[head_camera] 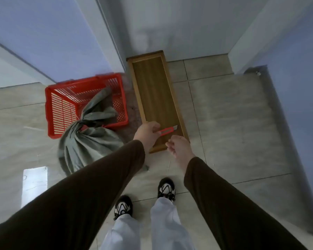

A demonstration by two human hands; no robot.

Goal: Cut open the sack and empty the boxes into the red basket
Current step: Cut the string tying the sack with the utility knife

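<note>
Fingers [156, 127] of left hand [147, 133] pinch red cutter [167, 131]; right hand [180, 147] loose.

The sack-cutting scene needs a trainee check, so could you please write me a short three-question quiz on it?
1. True or false: the grey sack is tied shut at its neck.
2. Which hand holds the red utility knife? A) left hand B) right hand C) neither
3. In a few words: where does the red basket stand relative to the wooden tray?

Key:
1. True; the knot sits at the basket's near rim.
2. A; the right hand is empty, fingers loosely curled.
3. On the floor to the tray's left, with no boxes visible in it.
</note>
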